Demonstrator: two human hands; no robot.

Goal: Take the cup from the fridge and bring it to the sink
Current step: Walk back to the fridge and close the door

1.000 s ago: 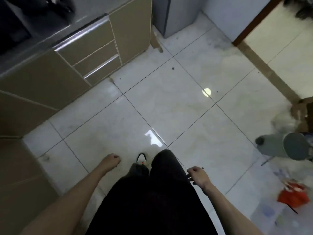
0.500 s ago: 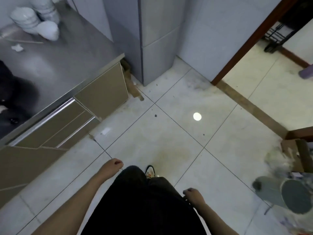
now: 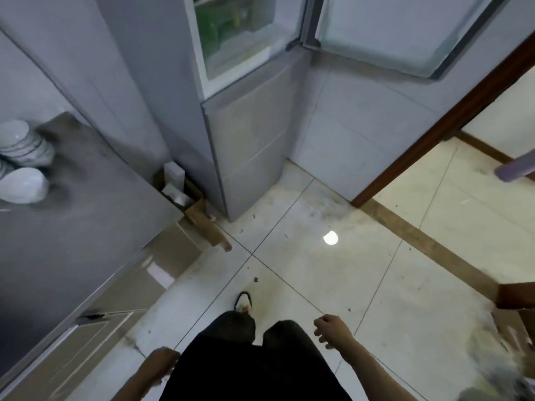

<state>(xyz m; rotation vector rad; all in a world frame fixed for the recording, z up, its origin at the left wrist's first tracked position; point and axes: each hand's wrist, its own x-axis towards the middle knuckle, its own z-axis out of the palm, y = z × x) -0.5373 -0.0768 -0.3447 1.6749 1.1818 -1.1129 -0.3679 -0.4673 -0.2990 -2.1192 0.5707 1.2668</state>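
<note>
A grey fridge (image 3: 249, 146) stands ahead in the corner, its upper door (image 3: 382, 33) swung open to the right. Green items show dimly on the lit shelves inside (image 3: 228, 27); no cup can be made out there. My left hand (image 3: 162, 363) hangs low beside my left leg with its fingers curled and nothing in it. My right hand (image 3: 333, 328) is held out over the floor tiles, fingers loosely curled, holding nothing. No sink is in view.
A steel counter (image 3: 72, 241) with tan cabinet fronts runs along the left, with stacked white bowls (image 3: 23, 160) on it. Cardboard pieces (image 3: 199, 215) fill the gap beside the fridge. A brown door frame (image 3: 428, 140) opens to the right. Clutter lies at the lower right.
The view has lifted and moved toward the fridge, so its open upper compartment now shows. My left hand has dropped back beside my leg; my right hand has swung forward.
</note>
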